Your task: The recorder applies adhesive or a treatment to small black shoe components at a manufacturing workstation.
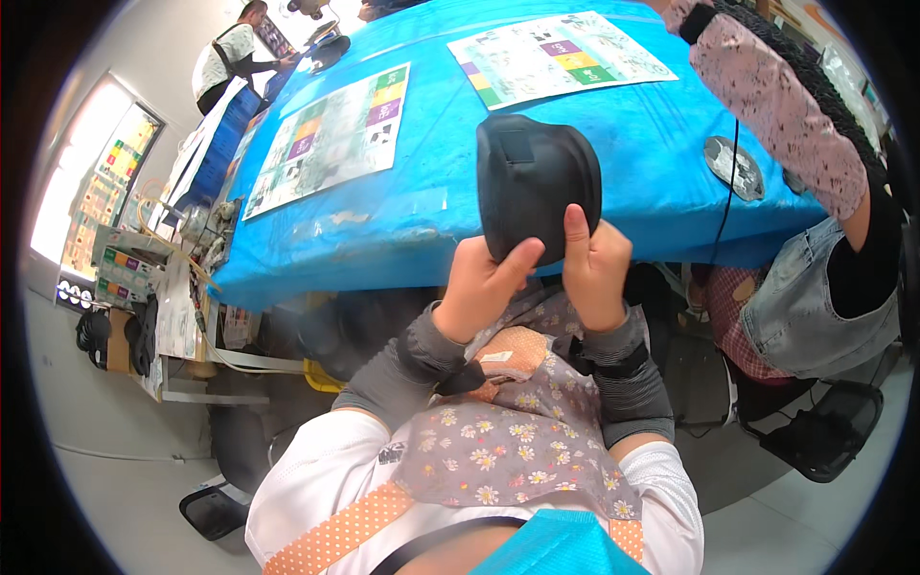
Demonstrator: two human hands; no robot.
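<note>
A black, rounded, moulded piece (541, 192), with a small rectangular patch near its top left corner, is held up in front of me at the near edge of the blue-covered table. I cannot tell its exact kind. My left hand (487, 283) grips its lower left edge, thumb lying across the near face. On the lower right, my right hand (596, 268) is closed round the edge with its thumb pointing up. The fingers behind the piece are hidden.
Two printed sheets, a left one (335, 139) and a right one (561, 59), lie on the blue table cover (441, 144). A co-worker's pink-sleeved arm (767, 105) reaches over from the right, near a round grey disc (734, 168) and a hanging black cord (730, 206). Another person (228, 57) stands far left.
</note>
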